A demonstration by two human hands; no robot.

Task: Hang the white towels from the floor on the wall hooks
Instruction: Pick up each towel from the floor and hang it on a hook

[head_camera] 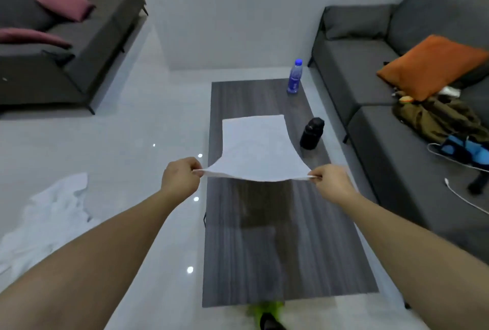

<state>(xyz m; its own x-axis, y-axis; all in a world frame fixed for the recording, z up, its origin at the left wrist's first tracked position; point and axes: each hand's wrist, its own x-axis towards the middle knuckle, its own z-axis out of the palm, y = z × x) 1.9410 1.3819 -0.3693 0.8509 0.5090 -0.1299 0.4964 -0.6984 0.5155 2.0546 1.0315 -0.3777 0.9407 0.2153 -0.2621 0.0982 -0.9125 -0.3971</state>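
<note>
A white towel (255, 147) is stretched out over the dark wooden coffee table (277, 250). My left hand (181, 180) pinches its near left corner and my right hand (332, 183) pinches its near right corner. The far edge of the towel lies on or just above the tabletop; I cannot tell which. More white towels (50, 216) lie crumpled in a heap on the glossy floor at the lower left. No wall hooks are in view.
A clear water bottle (294, 77) with a blue cap and a black bottle (312, 133) stand on the table's right side. A grey sofa (402, 128) with an orange cushion, clothes and cables runs along the right. Another grey sofa (79, 46) with pink cushions stands at the far left.
</note>
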